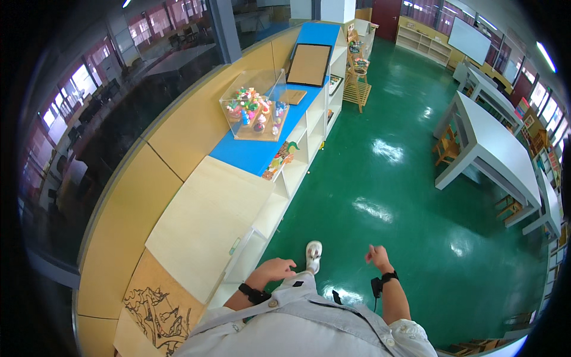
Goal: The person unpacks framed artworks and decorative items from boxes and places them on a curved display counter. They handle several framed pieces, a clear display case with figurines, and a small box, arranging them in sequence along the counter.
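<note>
Near my waist, my left hand holds nothing, its fingers loosely bent and apart, close to the white shelf's edge. My right hand hangs over the green floor with its fingers curled; whether they close fully is hard to tell. Both wrists wear black straps. To my left a pale wooden board lies on top of the low shelf. Past it, on a blue shelf top, stands a clear display box with colourful clay figures. A framed brown board leans farther back.
A board with black line drawing lies at lower left. White open shelves run along the left wall. A wooden easel stand is beyond them. White tables with wooden chairs stand at right.
</note>
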`<state>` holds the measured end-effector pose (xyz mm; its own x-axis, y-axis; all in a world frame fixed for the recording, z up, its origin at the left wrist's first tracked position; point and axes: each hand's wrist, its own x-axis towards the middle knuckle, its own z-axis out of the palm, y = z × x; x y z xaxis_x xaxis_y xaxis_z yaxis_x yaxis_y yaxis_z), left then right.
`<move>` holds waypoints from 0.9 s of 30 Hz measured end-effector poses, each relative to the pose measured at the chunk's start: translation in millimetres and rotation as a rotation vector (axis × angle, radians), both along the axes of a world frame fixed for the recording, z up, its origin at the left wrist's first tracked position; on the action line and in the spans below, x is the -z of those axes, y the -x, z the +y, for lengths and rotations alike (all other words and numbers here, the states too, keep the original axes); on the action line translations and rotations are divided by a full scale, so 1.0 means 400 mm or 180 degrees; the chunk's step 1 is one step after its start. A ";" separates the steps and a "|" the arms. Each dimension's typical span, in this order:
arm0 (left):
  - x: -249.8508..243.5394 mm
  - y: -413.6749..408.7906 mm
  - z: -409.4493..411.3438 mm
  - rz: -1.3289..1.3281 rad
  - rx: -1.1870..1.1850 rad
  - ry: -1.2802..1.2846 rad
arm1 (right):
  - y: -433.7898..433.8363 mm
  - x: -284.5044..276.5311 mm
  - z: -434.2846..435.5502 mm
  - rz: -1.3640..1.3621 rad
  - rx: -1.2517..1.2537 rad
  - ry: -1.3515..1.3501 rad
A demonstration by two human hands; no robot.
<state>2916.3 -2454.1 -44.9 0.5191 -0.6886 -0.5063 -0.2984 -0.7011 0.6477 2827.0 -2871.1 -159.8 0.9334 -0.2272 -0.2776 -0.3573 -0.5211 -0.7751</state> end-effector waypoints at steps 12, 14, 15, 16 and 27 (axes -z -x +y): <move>-0.012 -0.795 -0.238 -0.2698 -0.2755 0.1726 | -0.758 -0.114 -0.325 -0.1033 0.0722 -0.0491; -0.102 -0.922 -0.241 -0.2842 -0.3204 0.1800 | -0.853 -0.118 -0.388 -0.1134 0.0474 -0.0670; -0.143 -0.980 -0.248 -0.2867 -0.3441 0.1905 | -0.920 -0.121 -0.413 -0.1037 0.0214 -0.0579; -0.181 -1.027 -0.256 -0.3018 -0.3619 0.1888 | -0.991 -0.126 -0.430 -0.0973 -0.0079 -0.0527; -0.241 -1.343 -0.411 -0.3721 -0.4890 0.0599 | -2.023 -0.397 -0.093 -0.2513 -0.2987 -0.0522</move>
<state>3453.4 -2618.5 51.4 0.6109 0.6158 0.4976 0.1341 -0.6999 0.7015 3636.2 -2908.4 -1.0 0.6410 0.6044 0.4731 0.6968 -0.1997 -0.6888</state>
